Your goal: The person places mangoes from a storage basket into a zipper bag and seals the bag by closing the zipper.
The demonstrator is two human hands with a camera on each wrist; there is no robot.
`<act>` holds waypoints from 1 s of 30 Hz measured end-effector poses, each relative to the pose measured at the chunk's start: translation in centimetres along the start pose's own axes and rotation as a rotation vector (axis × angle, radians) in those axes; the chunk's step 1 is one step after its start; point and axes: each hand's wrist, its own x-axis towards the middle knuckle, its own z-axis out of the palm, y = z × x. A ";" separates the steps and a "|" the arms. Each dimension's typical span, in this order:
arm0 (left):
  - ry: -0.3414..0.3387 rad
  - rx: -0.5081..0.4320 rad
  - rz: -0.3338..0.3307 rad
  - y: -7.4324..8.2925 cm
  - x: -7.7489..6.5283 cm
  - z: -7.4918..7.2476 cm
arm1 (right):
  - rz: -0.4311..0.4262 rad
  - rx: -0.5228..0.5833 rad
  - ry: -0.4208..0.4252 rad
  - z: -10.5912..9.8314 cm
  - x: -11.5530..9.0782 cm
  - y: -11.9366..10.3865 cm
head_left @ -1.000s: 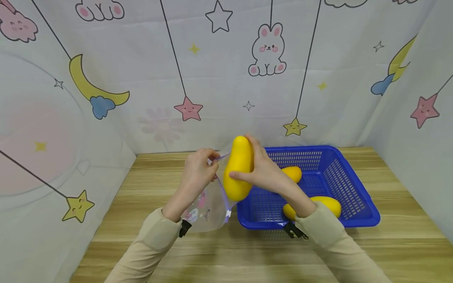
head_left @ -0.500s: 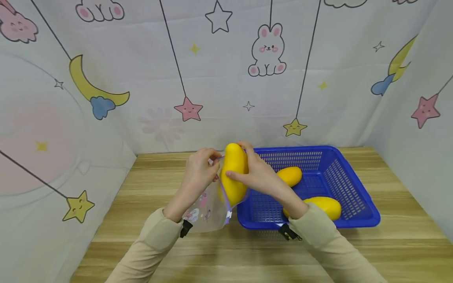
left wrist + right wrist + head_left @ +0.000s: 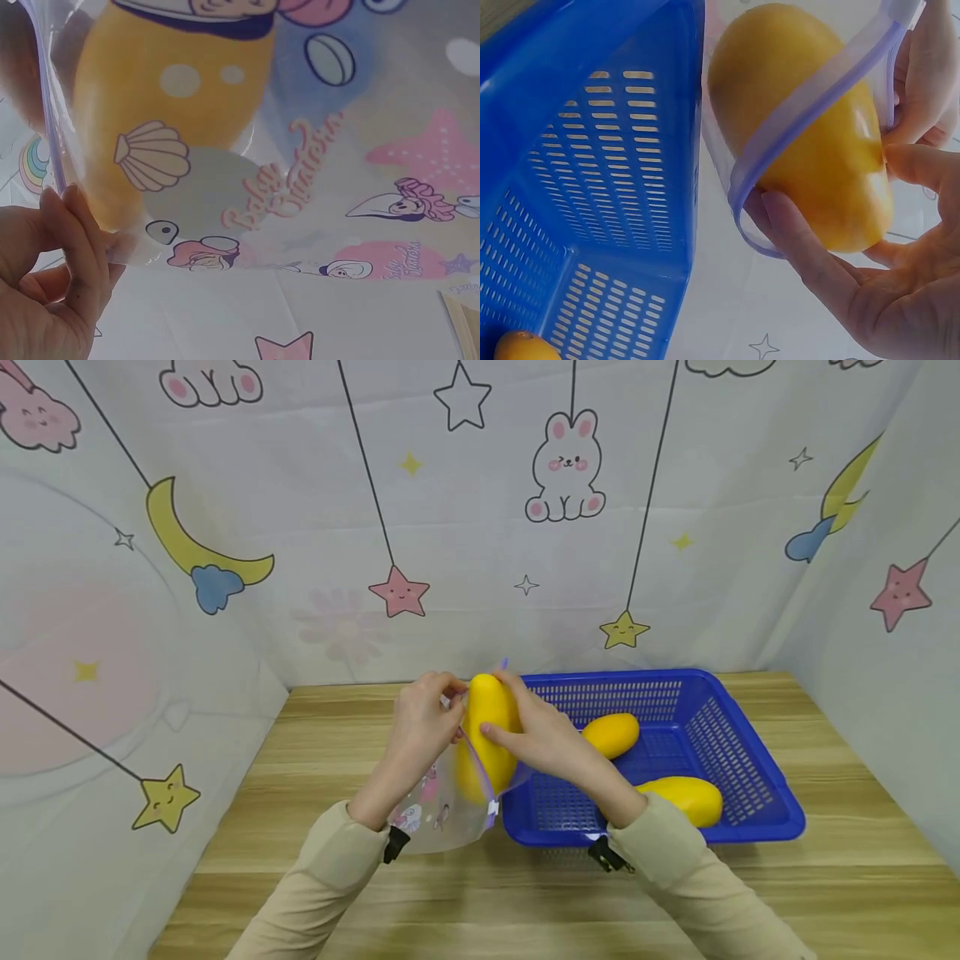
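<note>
A large yellow mango (image 3: pixel 489 727) stands upright in the mouth of a clear zip bag (image 3: pixel 435 814) with a purple zip edge and printed pictures. My right hand (image 3: pixel 551 735) grips the mango, thumb on the near side and fingers behind it. In the right wrist view the purple edge crosses the mango (image 3: pixel 802 112), and the lower end lies inside the bag. My left hand (image 3: pixel 423 718) pinches the bag's rim at the left. Through the printed film in the left wrist view, the mango (image 3: pixel 180 82) shows as a yellow shape beside the left hand (image 3: pixel 56 270).
A blue plastic basket (image 3: pixel 753 752) with slotted walls stands right of the bag. Inside it lie a smaller mango (image 3: pixel 613 735) and another mango (image 3: pixel 686 800), partly behind the right forearm. Wooden tabletop (image 3: pixel 300 877) surrounds them; a printed cloth (image 3: pixel 480 527) hangs behind.
My right hand has moved the mango left and down, from beside the bag's mouth to partly inside it. The left hand stays at the bag's rim.
</note>
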 end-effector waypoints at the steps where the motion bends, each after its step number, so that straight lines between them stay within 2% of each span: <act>1: 0.004 -0.003 0.001 0.0 0.0 0.0 | -0.003 0.003 -0.005 0.0 0.0 0.0; 8: 0.007 -0.020 0.003 -0.1 0.0 -0.1 | -0.033 -0.007 -0.042 0.1 -0.1 0.1; 17: 0.008 -0.030 -0.002 -0.1 0.0 -0.4 | -0.024 -0.012 -0.111 -0.1 -0.3 0.2; 24: -0.009 0.015 -0.011 -0.1 0.2 -1.1 | -0.008 -0.017 -0.119 -1.7 -0.7 0.9; 30: -0.011 0.016 -0.014 -0.3 0.2 -1.9 | -0.010 -0.071 -0.098 -3.2 -1.2 1.7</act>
